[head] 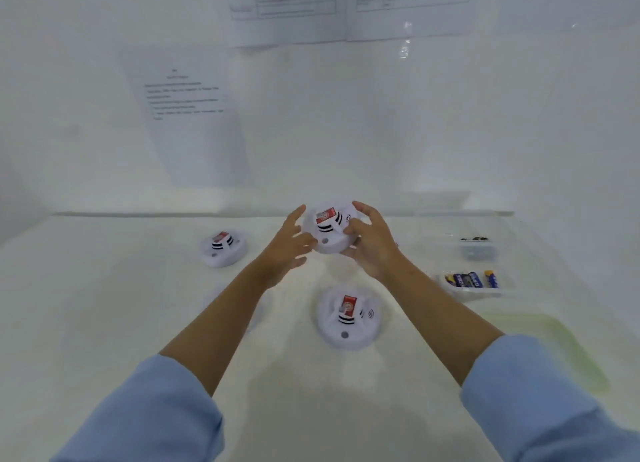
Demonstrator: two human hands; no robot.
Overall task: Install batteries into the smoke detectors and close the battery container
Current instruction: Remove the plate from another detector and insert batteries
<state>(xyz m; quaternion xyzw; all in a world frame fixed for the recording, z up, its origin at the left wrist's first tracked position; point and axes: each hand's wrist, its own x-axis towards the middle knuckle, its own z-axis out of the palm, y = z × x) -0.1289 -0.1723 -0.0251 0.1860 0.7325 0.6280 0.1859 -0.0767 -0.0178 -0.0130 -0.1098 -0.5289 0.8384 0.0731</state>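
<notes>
— Sleeves (149, 413) nearest you, both arms out. Which one do you have?
— You have the far smoke detector (327, 245): your right hand (374, 247) curls round its right side, thumb on top; your left hand (287, 250), fingers spread, touches its left edge. Battery container (478, 293) well to your right.

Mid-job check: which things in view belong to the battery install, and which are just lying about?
Job: held detector, gripped by right hand, with left hand open at its side; left detector; near detector; batteries; battery container.
Lying about: printed sheets on the wall.
</notes>
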